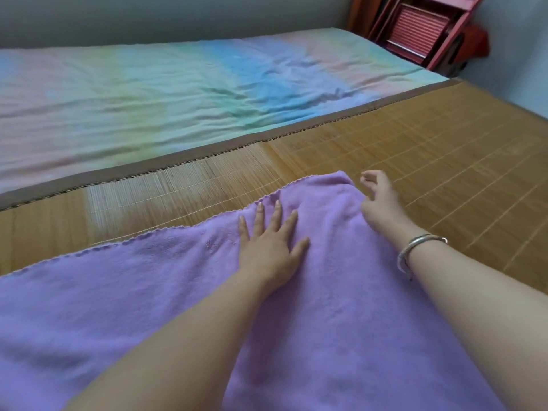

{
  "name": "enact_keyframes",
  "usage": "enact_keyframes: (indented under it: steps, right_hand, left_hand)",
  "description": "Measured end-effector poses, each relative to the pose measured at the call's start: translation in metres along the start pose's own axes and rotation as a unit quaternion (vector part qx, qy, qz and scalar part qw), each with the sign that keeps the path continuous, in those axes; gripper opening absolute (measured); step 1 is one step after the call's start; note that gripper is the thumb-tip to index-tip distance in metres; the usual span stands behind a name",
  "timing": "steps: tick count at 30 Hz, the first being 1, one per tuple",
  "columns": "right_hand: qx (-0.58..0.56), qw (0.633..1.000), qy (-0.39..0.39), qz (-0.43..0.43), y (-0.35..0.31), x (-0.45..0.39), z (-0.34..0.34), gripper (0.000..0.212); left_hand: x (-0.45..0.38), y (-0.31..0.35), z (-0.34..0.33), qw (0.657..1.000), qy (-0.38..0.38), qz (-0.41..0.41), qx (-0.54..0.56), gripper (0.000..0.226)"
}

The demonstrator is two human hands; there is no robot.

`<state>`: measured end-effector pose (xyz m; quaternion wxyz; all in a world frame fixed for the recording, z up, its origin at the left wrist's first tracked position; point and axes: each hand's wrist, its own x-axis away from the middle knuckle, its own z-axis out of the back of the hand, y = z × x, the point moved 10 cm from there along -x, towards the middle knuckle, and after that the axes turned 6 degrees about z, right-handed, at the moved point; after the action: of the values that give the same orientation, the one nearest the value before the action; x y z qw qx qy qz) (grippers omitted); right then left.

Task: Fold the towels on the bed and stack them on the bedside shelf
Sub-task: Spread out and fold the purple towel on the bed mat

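Soft, even daylight fills the scene, moderately bright, with no hard-edged shadows anywhere. A pale glare patch sits on the bamboo mat point(124, 200), washing its slats nearly white there, while the rest of the mat stays a warm amber. Only faint, diffuse shading lies under the left hand point(268, 247) and beside the right hand point(382, 206) on the purple towel point(326, 321). The picture is generally soft: the towel's pile shows little texture, and the pastel bedsheet point(178, 93) looks smeared, its creases hazy. Wide-angle distortion bows the mat's brown border and tilts the red furniture point(421, 28) in the upper right corner, which is also blurred. The lower edges lose sharpness most.
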<state>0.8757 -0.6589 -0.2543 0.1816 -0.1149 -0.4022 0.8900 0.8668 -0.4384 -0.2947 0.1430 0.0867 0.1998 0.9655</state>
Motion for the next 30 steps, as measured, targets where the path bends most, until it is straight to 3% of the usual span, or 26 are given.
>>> enact_keyframes:
  steps: [2, 3, 6, 8, 10, 12, 14, 18, 20, 22, 26, 30]
  right_hand:
    - [0.082, 0.993, 0.079, -0.039, 0.034, 0.013, 0.038, 0.03]
    - [0.144, 0.984, 0.076, -0.079, 0.056, 0.02, 0.053, 0.026]
    - [0.271, 0.952, -0.048, -0.133, 0.086, 0.035, 0.055, 0.045]
    - [0.246, 0.963, -0.082, -0.069, 0.073, 0.038, 0.041, 0.044]
    - [0.243, 0.969, -0.041, -0.016, 0.057, 0.035, 0.048, 0.036]
    - [0.278, 0.96, 0.013, -0.029, 0.057, 0.027, 0.064, 0.033]
    - [0.296, 0.952, 0.017, -0.072, 0.075, 0.027, 0.075, 0.042]
    - [0.185, 0.981, 0.003, -0.063, 0.079, 0.055, 0.078, 0.042]
    - [0.139, 0.988, -0.008, -0.06, 0.087, 0.086, 0.095, 0.035]
    - [0.155, 0.987, 0.0, -0.053, 0.107, 0.132, 0.122, 0.033]
    - [0.337, 0.942, -0.001, -0.01, 0.144, 0.245, 0.162, 0.052]
    - [0.339, 0.938, -0.07, -0.014, 0.178, 0.292, 0.158, 0.07]
  left_hand:
    - [-0.005, -0.007, -0.013, 0.999, -0.02, 0.008, -0.038, 0.065]
    - [-0.005, -0.007, -0.016, 0.999, -0.015, 0.012, -0.048, 0.066]
    - [-0.007, -0.008, -0.017, 0.996, 0.021, 0.02, -0.08, 0.068]
    - [-0.004, -0.01, -0.017, 0.995, 0.035, 0.024, -0.09, 0.069]
    - [-0.005, -0.007, -0.017, 0.995, 0.042, 0.022, -0.088, 0.07]
    - [-0.005, -0.01, -0.016, 0.995, 0.036, 0.025, -0.085, 0.071]
    - [-0.005, -0.008, -0.018, 0.995, 0.012, 0.028, -0.093, 0.074]
    - [0.004, 0.011, 0.003, 0.985, 0.025, 0.015, -0.17, 0.072]
    - [0.026, 0.037, 0.019, 0.989, 0.062, -0.003, -0.135, 0.062]
    - [0.06, 0.062, 0.014, 0.997, 0.031, -0.02, -0.073, 0.058]
    - [0.156, 0.102, -0.03, 0.995, -0.098, -0.014, -0.032, 0.061]
    - [0.222, 0.112, -0.094, 0.978, -0.207, 0.029, -0.016, 0.089]
